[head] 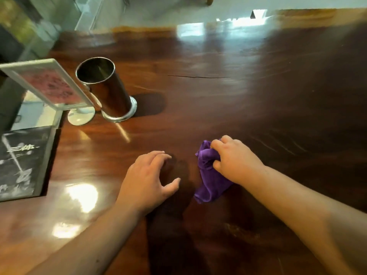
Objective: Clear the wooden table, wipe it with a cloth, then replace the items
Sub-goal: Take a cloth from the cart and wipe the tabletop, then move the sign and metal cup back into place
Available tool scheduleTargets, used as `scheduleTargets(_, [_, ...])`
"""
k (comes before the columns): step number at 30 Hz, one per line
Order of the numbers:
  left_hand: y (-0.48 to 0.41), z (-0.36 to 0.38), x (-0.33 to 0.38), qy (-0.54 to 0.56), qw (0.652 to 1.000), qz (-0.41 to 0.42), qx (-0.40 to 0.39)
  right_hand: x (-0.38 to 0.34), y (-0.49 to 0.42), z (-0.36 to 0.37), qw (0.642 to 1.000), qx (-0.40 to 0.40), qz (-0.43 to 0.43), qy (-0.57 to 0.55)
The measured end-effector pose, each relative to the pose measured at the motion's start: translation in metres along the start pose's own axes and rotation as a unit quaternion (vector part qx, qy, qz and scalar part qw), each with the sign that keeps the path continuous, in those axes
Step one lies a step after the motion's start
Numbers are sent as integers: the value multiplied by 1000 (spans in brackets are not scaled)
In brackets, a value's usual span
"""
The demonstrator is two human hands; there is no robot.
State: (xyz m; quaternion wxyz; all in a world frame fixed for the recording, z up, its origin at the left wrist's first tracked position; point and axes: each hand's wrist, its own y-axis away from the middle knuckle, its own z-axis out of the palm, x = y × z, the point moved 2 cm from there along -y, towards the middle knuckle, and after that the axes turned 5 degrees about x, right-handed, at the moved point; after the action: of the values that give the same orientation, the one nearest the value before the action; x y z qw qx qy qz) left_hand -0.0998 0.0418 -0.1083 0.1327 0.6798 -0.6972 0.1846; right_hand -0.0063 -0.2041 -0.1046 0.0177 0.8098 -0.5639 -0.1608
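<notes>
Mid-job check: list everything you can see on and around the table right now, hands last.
table: one, dark glossy wood, fills the view
cup: one, metal cylinder, open top, appears empty, standing far left
sign stand: one, white frame with pink card, round base, left of the cup
book: one, black cover with white print, flat at the left edge
cloth: one, purple, bunched on the table near centre
floor: pale, beyond the far edge
left hand: open, fingers on the table, left of the cloth
right hand: gripping the cloth from above
</notes>
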Motion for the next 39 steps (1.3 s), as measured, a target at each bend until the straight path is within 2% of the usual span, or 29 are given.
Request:
scheduleTargets(6, [51, -40, -56, -54, 997, -43, -30, -89, 13, 24, 994, -38, -107, -4])
scheduleTargets(11, [82, -57, -83, -63, 995, -71, -31, -166, 31, 55, 972, -56, -230, 1])
scheduleTargets(17, [91, -71, -98, -64, 993, -92, -40, -208, 38, 71, 958, -87, -273, -13])
scheduleTargets(22, [75, -93, -106, -53, 995, -88, -4, -208, 31, 45, 951, -176, -254, -27])
scheduleTargets(24, [54, -116, -111, -70, 993, -82, 47, -211, 17, 20, 961, -143, -229, -60])
scheduleTargets(28, [-7, -178, -122, -104, 979, -86, 149, -231, -35, -39, 968, 83, -219, -90])
scheduleTargets(30, [-41, -206, -131, -130, 974, -79, 168, -244, -64, -61, 964, 152, -203, -83])
scheduleTargets(34, [-95, -243, -151, -183, 967, -82, 155, -266, -115, -82, 972, 156, -174, -12])
scheduleTargets(39, [-127, -261, -182, -163, 978, -80, 100, -284, -150, -84, 976, 130, -171, 26])
